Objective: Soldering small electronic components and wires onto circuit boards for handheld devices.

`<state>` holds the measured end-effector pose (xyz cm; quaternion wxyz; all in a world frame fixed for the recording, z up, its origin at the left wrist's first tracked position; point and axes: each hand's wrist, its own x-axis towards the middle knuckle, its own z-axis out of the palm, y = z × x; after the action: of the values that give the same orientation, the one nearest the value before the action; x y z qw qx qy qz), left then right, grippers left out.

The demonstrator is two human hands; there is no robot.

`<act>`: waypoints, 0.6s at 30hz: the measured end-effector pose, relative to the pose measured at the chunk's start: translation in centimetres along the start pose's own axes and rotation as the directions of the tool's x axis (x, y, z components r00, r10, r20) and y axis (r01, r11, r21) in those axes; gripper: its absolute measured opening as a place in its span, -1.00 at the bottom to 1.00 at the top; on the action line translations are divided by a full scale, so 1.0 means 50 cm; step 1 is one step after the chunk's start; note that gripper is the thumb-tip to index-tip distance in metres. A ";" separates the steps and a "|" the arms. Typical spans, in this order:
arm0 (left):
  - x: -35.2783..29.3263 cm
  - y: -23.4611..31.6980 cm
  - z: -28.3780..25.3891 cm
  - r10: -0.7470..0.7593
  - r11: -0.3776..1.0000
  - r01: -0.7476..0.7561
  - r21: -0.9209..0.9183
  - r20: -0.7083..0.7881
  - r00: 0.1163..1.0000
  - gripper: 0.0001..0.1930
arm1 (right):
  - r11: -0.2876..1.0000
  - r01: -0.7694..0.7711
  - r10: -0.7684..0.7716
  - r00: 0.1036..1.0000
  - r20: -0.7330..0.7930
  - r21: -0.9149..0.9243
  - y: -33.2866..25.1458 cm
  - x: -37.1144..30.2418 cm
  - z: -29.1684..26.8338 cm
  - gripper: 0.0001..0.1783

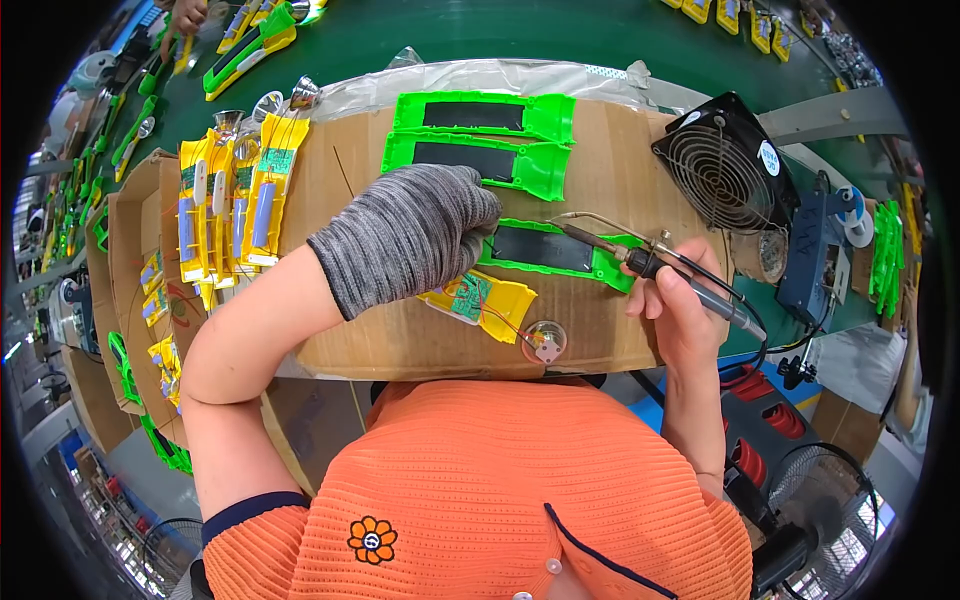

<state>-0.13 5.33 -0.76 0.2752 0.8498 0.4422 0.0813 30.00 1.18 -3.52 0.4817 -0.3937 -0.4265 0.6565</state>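
Observation:
My right hand point(685, 300) grips a soldering iron point(700, 292) with a thin curved metal feed tube beside its tip. The tip points left, over a green plastic shell point(612, 268) with a dark rectangular panel set in it. My left hand point(420, 235), in a grey knit glove, is closed at the shell's left end; its fingertips and whatever they hold are hidden. Below it lies a yellow housing point(508, 307) with a green circuit board, partly covered by the glove. Thin wires run from this housing to a round lamp head point(544, 342).
Two more green shells point(480, 113) with dark panels lie farther back on the cardboard point(345, 340). Several yellow housings point(225, 205) with batteries stand at left. A black fan point(725, 160) and a blue soldering unit point(808, 250) stand at right. Another person's hand point(188, 15) shows at far left.

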 end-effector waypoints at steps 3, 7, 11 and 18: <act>-0.002 0.009 -0.002 0.000 0.997 0.000 0.081 0.005 1.000 -0.90 | 1.000 0.007 -0.007 1.000 -0.003 0.004 0.002 -0.007 -0.007 -0.81; -0.008 0.026 -0.011 -0.044 0.953 0.017 0.302 0.082 0.996 -0.88 | 1.000 0.015 -0.016 1.000 -0.016 -0.019 0.003 -0.013 -0.008 -0.82; -0.023 0.037 -0.031 0.060 0.962 -0.060 0.265 0.008 0.998 -0.88 | 1.000 0.022 -0.022 0.999 -0.028 -0.006 0.001 -0.016 -0.002 -0.84; -0.056 0.036 -0.014 0.336 0.941 -0.333 0.060 -0.047 0.941 -0.81 | 0.999 0.028 -0.024 0.995 -0.093 0.043 -0.003 -0.027 0.010 -0.84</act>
<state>-0.80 2.54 1.12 0.2229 0.9166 0.3010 0.1396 29.89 -0.19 -3.10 0.5179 -0.4076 -0.3942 0.6405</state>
